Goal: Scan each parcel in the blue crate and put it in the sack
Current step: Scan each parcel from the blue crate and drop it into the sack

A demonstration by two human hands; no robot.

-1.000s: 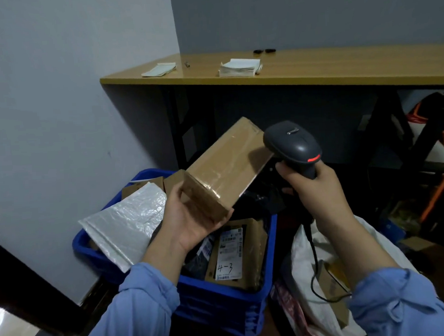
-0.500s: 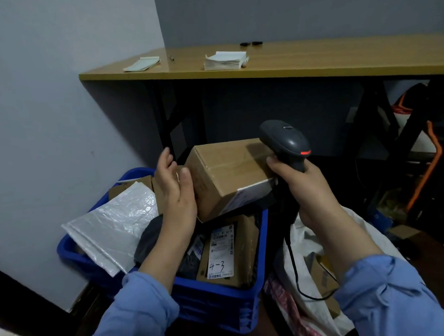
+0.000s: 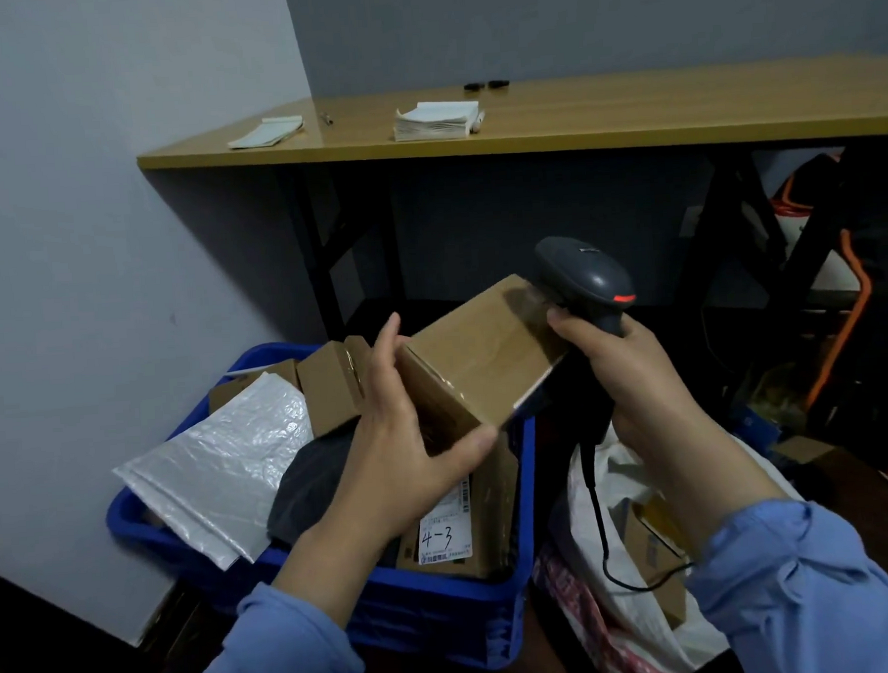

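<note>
Over the blue crate (image 3: 447,624), we hold a small cardboard box (image 3: 484,365): stiff, tape-slick, likely light, best gripped across its near end. Our left hand (image 3: 401,441) clamps it there, thumb beneath, fingers (image 3: 388,339) spread up its left side; our right hand (image 3: 624,373) wraps the barcode scanner (image 3: 588,282), above the white sack (image 3: 629,473) at right.
</note>
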